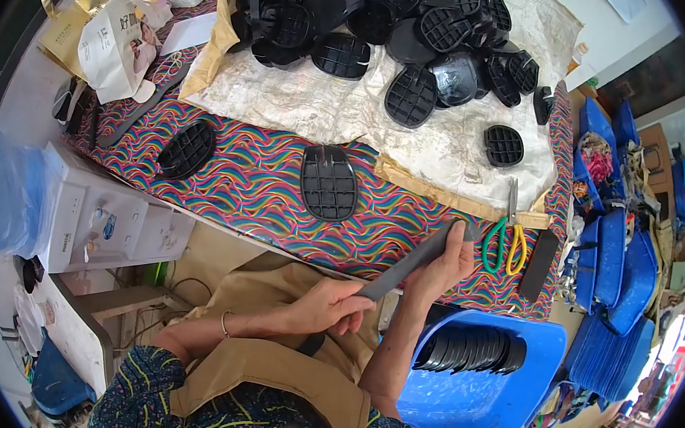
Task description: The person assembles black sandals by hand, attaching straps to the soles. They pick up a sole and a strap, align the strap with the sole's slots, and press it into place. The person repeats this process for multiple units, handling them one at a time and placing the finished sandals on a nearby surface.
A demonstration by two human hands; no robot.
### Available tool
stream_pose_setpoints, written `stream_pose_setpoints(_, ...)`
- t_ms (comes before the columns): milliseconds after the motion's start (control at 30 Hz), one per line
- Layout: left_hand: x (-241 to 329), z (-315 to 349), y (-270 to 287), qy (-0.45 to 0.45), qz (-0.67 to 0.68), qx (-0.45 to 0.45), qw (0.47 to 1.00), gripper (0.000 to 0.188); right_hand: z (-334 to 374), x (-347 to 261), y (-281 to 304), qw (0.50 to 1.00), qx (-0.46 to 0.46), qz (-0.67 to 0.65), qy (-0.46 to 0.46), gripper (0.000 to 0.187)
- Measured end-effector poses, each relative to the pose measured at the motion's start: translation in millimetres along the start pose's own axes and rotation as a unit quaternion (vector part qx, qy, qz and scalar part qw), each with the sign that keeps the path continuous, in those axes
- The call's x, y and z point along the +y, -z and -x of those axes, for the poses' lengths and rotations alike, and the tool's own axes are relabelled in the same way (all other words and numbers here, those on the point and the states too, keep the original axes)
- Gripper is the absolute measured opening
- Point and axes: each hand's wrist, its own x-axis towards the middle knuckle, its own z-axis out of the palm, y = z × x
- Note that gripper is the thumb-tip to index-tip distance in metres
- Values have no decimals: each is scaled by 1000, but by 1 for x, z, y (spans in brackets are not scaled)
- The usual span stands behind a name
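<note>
A long, flat dark grey strip (412, 259) slants in front of me, above the table's near edge. My right hand (446, 260) is closed around its upper end, with the thumb lying on its face. The fingers of my left hand (326, 304) pinch its lower end. Beyond the strip, a black rounded piece with a ribbed grid (329, 183) lies on the patterned tablecloth (254, 198). Scissors (506, 236) with one green and one yellow handle rest just right of my right hand, and a dark rectangular bar (538, 266) is beside them.
Many black grid pieces (348, 55) are heaped on a whitish sheet (288, 91) at the back. Another grid piece (187, 150) and a long grey strip (144, 111) lie at left. A blue tub (463, 420) with a row of black pieces (469, 349) stands below right.
</note>
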Motion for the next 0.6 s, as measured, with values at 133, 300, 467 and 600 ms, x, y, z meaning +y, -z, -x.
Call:
stream_pose_setpoints(133, -6, 12, -2, 30, 2, -19, 999, 24, -2, 5, 3, 999, 24, 42, -7, 19)
stream_pose_setpoints(300, -13, 19, -8, 44, -9, -38, 998, 24, -16, 16, 4, 992, 46, 79, 92, 17)
stream_pose_setpoints(467, -43, 26, 1, -60, -272, -51, 959, 24, -19, -7, 18, 969, 58, 186, 151, 22)
stream_pose_setpoints(600, -3, 27, 7, -195, -333, 119, 915, 31, -3, -46, 22, 957, -94, 257, 97, 28)
